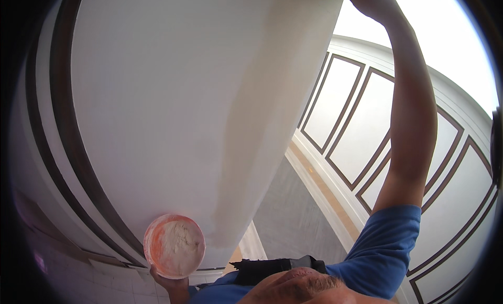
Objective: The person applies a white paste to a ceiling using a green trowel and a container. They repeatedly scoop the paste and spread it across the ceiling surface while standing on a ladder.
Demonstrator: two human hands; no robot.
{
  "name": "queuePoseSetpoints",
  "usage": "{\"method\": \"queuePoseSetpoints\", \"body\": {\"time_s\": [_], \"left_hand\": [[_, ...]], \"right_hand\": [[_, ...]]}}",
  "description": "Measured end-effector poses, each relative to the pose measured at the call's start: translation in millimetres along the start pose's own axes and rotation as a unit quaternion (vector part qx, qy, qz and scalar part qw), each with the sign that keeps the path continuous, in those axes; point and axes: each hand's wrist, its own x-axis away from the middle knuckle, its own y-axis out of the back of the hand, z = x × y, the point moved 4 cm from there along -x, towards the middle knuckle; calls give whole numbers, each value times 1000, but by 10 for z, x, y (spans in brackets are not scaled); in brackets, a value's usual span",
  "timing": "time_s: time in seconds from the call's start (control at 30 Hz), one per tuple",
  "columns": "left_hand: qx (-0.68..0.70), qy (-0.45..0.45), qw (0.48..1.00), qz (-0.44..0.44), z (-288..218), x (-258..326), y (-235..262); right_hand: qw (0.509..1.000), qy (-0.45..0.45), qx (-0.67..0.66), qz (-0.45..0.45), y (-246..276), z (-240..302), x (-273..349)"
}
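The broad white wall panel (173, 105) fills the middle and left of the view, a flat barrier close in front of the person. The left hand (170, 284) holds an orange bowl of white plaster (175, 246) right against the panel's lower edge, so there is no gap there. The right arm (411, 120) reaches up along the panel's right corner edge. Beyond that corner, open air runs down the grey gap (293, 220) toward the dark-trimmed panelled wall (367, 126), well apart from the bowl.
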Motion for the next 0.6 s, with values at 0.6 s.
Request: {"method": "queuePoseSetpoints", "body": {"time_s": [0.6], "left_hand": [[-386,-306,870,14,74,149,1123]], "right_hand": [[979,154,79,108,-647,-54,2430]]}}
